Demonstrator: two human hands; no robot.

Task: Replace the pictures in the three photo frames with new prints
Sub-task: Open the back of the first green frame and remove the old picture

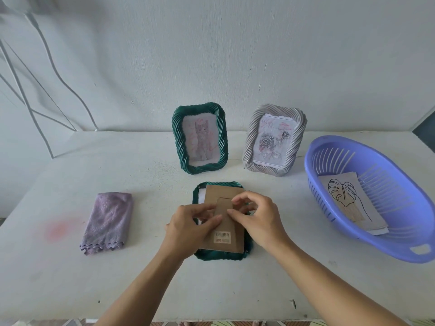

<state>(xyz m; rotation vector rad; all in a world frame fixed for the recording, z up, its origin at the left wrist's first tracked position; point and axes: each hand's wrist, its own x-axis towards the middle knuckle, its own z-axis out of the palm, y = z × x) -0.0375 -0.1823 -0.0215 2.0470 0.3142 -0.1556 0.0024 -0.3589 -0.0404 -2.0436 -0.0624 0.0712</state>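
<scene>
A dark green photo frame (220, 255) lies face down in the middle of the table. Its brown cardboard backing (229, 234), with a barcode sticker, sits slightly askew on it, and a strip of white paper shows at the frame's upper left. My left hand (188, 228) and my right hand (259, 217) both pinch the backing's cardboard stand with curled fingers. Behind stand an upright green frame (200, 137) with a cat picture and an upright grey frame (274, 140) with a rose drawing. New prints (353, 203), the top one a leaf line drawing, lie in a blue basket (400, 243).
A folded purple cloth (107, 223) lies on the table at the left. The blue basket takes up the right side. A white wall rises just behind the standing frames. A pink stain marks the table surface at the far left.
</scene>
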